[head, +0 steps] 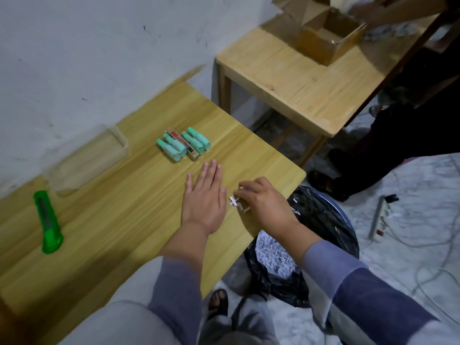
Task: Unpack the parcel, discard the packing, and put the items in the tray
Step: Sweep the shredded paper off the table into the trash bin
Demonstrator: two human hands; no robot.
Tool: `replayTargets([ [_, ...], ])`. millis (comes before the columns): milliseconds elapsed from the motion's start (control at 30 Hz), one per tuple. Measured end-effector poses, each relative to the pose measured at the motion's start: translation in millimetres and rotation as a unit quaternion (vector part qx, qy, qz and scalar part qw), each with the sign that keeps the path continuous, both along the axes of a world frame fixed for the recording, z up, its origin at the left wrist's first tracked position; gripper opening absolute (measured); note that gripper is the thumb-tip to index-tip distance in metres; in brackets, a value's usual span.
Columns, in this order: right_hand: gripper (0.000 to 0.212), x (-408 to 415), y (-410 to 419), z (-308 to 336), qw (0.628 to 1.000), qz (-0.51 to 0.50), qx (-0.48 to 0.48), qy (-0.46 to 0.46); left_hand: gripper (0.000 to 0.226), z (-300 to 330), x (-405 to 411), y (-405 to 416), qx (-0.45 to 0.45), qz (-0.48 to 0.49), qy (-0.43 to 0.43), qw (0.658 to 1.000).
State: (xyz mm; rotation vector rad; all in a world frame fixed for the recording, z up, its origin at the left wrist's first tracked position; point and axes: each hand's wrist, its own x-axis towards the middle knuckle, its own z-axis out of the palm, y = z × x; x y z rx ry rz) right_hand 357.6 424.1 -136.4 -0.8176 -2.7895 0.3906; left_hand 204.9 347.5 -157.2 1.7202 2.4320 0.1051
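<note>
Head view: hands at a wooden table (129,215), frame centre.
Clear tray (87,160) at left; teal items (183,144) bunched centre; left hand (204,197) flat, released; right hand (263,200) pinching white packing scraps (235,201).

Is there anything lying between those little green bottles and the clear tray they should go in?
Nothing visible: bare tabletop separates the green bottles from the clear tray. Both hands are on the opposite side.
</note>
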Motion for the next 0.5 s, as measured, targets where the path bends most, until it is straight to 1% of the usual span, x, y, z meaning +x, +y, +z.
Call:
replayTargets([
  [67,0.022,5.9,-4.7,-0.5,0.999,-0.027,-0.010,0.038,0.064,-0.3,-0.4,0.5,0.003,0.000,-0.006,1.000],
  [133,0.016,11.6,-5.1,-1.2,0.996,-0.071,-0.028,0.054,0.061,0.1,-0.8,0.4,0.004,-0.001,-0.008,1.000],
  [200,0.015,21.0,-1.1,0.4,0.986,-0.153,-0.049,0.054,0.060,-0.3,-1.3,0.1,0.000,-0.002,-0.011,1.000],
  [267,0.014,38.0,5.1,5.0,0.967,-0.237,-0.062,0.070,0.061,-1.1,-1.2,-0.7,0.000,-0.002,-0.008,1.000],
  [367,0.015,68.5,6.2,12.3,0.945,-0.312,-0.045,0.088,0.064,-1.7,-0.6,-0.2,0.003,-0.004,-0.003,1.000],
  [433,0.018,84.5,3.0,9.2,0.937,-0.342,-0.044,0.066,0.064,-2.1,-0.4,0.0,0.003,-0.002,0.001,1.000],
  [500,0.025,96.3,-0.1,0.8,0.932,-0.355,-0.079,0.007,0.063,-2.6,-0.2,-0.2,0.005,-0.002,0.004,1.000],
])
